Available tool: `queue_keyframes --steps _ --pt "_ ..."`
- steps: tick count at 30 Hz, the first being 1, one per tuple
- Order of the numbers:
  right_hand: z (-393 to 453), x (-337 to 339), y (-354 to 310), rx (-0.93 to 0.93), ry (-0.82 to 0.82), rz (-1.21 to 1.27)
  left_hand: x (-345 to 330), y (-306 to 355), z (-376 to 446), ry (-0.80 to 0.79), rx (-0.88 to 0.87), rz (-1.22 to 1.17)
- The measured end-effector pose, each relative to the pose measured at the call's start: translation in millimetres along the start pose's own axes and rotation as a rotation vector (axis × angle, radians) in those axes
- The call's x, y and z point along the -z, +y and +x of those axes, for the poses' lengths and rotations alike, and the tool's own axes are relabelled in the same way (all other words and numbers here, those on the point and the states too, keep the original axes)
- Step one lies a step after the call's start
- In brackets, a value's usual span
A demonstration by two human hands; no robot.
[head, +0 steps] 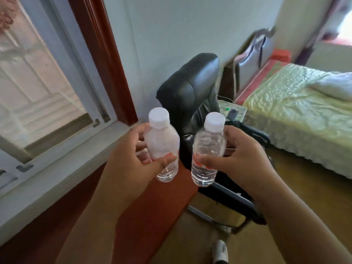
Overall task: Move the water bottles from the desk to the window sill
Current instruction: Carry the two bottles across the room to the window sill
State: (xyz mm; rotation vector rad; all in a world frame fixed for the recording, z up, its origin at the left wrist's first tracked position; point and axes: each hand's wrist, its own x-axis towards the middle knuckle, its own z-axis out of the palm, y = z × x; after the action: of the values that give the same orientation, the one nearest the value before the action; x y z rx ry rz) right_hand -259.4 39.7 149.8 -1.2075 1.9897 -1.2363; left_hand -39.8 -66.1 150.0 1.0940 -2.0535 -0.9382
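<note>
Gripping one capped bottle (162, 147) each, both hands (122, 161) w/ fingers wrapped.

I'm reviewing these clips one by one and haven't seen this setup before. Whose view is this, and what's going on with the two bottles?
There is no machine here: one camera worn on a person's head looks forward and down at their own hands. The left hand grips one small water bottle, the right hand grips another bottle; both have white caps and are carried in the air. The pale window sill runs along the left, below the window. Behind the bottles stands a black office chair, with a bed at right.
</note>
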Motion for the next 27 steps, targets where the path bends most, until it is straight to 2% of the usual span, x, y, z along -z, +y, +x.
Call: queue_keyframes --steps 6,21,27 --pt "-14.5 59.2 32.9 -0.08 0.172 -0.016 -56.9 34.3 20.2 -0.139 -0.091 -0.037" --pt "-23.3 200.2 98.5 -0.146 0.399 -0.081 -193.4 140.6 59.8 -0.326 -0.251 -0.107" --pt "-48.1 252.1 121.5 -0.185 0.526 -0.153 -252.8 180.4 66.2 -0.471 -0.319 -0.157"
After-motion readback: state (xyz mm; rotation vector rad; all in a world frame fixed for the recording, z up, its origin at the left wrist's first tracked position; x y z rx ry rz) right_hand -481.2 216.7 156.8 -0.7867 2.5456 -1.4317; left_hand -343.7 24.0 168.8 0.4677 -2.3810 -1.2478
